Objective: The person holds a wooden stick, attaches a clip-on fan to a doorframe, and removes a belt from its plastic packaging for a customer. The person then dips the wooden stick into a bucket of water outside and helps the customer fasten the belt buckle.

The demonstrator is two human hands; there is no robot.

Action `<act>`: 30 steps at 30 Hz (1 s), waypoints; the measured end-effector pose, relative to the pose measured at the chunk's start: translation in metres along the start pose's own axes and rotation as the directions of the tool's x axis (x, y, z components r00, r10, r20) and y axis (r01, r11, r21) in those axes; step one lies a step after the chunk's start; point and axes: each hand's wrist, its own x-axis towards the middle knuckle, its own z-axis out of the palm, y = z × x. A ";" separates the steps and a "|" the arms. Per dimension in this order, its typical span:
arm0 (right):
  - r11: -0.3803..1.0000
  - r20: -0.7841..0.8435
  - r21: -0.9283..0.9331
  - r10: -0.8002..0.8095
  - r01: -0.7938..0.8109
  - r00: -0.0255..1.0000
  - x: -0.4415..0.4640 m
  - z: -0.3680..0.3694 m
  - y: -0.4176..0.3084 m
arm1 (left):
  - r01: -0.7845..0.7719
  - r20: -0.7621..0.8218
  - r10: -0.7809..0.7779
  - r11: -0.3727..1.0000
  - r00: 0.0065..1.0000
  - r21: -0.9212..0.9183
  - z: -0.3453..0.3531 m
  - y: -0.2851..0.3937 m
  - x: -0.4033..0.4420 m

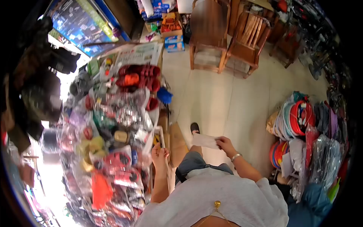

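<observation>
Goods in clear plastic (126, 111) fill the left of my feed, heaped in a long bank that hides most of what they lie on. Beyond them, at the far left, I get a strong glare and dark items (38, 90) in shadow; above, a blue panel (81, 24) leans at a slant. Within the heap I pick out an orange bag (101, 191) near the bottom, dark red items (140, 72) higher up and a newspaper (138, 55) behind those. The left hand (160, 153) is raised at the heap's right edge, fingers curled in; I cannot tell whether they pinch anything. Brown cardboard (177, 143) stands just beside it.

Moving right, pale floor tiles (247, 102) run up to blue boxes (174, 43) and two wooden chairs, one (208, 28) facing me and one (247, 45) turned aslant. At the far right I see coiled hoses (283, 117) stacked beside plastic-wrapped stock (325, 155).

The white sheet (204, 141) sits over the floor in front of the wearer's body, thin, flat, roughly oblong and paper-like; any marks are too blurred for me to read. The right hand (225, 146) pinches its right end between thumb and fingers, a bracelet (236, 156) at the wrist.
</observation>
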 end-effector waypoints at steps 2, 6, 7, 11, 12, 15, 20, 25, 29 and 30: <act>1.000 -0.210 -0.011 0.014 -0.017 0.978 0.038 -0.039 -0.016 | 0.001 -0.047 0.002 0.998 0.999 0.058 0.037 0.022 0.076; 0.968 -0.460 0.249 0.147 -0.032 0.876 0.094 -0.106 -0.038 | -0.233 0.044 0.234 0.972 0.971 -0.031 0.128 0.107 0.198; 0.968 -0.446 0.248 0.145 -0.034 0.883 0.109 -0.118 -0.050 | -0.265 0.014 0.265 0.964 0.964 -0.004 0.138 0.117 0.241; 0.921 -0.456 0.384 0.250 -0.065 0.854 0.171 -0.139 -0.080 | -0.312 -0.106 0.299 0.938 0.948 -0.151 0.192 0.182 0.369; 0.896 -0.477 0.436 0.310 -0.085 0.823 0.190 -0.145 -0.089 | -0.314 -0.136 0.295 0.937 0.946 -0.151 0.200 0.192 0.397; 0.855 -0.345 0.502 0.333 -0.127 0.877 0.261 -0.151 -0.126 | -0.333 -0.220 0.289 0.922 0.932 -0.199 0.217 0.211 0.475; 0.942 -0.303 0.296 0.252 -0.160 0.919 0.410 -0.166 -0.258 | -0.311 -0.435 0.150 0.893 0.888 -0.326 0.229 0.216 0.568; 0.995 -0.232 0.054 0.097 -0.086 0.968 0.565 -0.174 -0.416 | -0.342 -0.565 0.103 0.878 0.818 -0.335 0.232 0.215 0.619; 1.000 -0.199 0.001 -0.009 0.010 0.980 0.667 -0.124 -0.479 | -0.357 -0.586 0.127 0.886 0.801 -0.297 0.221 0.219 0.669; 0.998 -0.174 0.005 -0.057 0.059 0.983 0.682 -0.117 -0.493 | -0.376 -0.557 0.145 0.867 0.818 -0.328 0.223 0.218 0.683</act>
